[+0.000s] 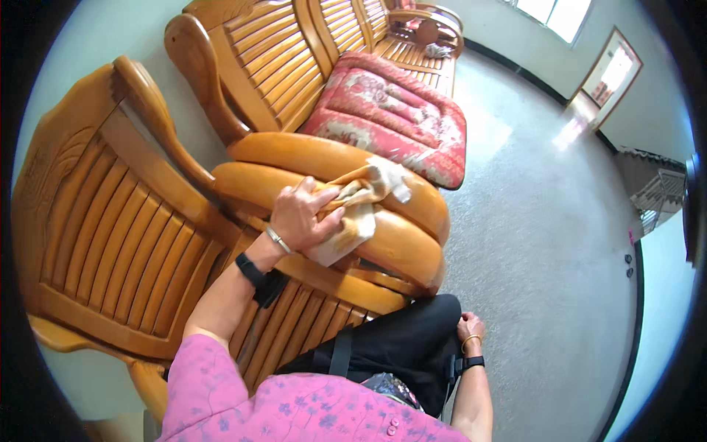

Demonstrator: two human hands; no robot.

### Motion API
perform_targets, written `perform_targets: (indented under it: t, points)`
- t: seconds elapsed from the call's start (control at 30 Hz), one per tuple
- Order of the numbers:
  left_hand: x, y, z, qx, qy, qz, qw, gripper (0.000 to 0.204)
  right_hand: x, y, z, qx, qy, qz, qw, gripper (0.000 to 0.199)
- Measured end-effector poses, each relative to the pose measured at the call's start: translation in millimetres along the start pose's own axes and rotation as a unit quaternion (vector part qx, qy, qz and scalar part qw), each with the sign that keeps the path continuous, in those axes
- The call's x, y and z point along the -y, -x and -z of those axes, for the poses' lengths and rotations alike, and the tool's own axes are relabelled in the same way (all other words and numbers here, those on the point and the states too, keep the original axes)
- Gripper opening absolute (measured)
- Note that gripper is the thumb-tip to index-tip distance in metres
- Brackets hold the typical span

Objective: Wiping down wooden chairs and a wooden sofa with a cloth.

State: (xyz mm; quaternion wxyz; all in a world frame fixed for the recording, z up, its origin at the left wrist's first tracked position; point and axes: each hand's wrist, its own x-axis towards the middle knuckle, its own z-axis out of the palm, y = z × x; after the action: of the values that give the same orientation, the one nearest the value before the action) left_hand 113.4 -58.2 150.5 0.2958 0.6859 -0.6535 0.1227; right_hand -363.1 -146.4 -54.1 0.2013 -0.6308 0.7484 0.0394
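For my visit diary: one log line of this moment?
left hand: holding yellow-white cloth | cloth: across curved orange-brown wooden armrests | right hand: beside black-trousered knee

Yellow-white cloth (361,194), red floral cushion (390,112)

red floral cushion (390,110) | bright window (557,13) | framed doorway (614,77) | grey floor (534,258)

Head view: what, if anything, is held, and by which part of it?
A yellow-and-white cloth, by its crumpled left part, in the left grip; nothing shows in the right grip.
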Motion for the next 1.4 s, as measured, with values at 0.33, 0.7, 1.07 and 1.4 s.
perform_targets:
  t: [0.33, 0.7, 1.07, 1.4]
  points:
    - [204, 0, 6, -0.008, -0.283, 0.301, 0.911, 0.026, 8, 5, 7, 0.038, -0.003, -0.020, 0.999, 0.035]
    - [180, 5, 2, 0.041, -0.090, 0.213, 0.972, 0.039, 13, 8, 8, 0.043, 0.034, -0.026, 0.998, 0.037]
    - [-19, -2, 8, 0.004, 0.037, -0.036, 0.999, 0.043, 21, 21, 13, 0.036, 0.087, -0.034, 0.995, 0.032]
    - [-31, -18, -4, 0.038, 0.075, -0.105, 0.991, 0.042, 15, 31, 14, 0.029, 0.096, 0.008, 0.995, 0.033]
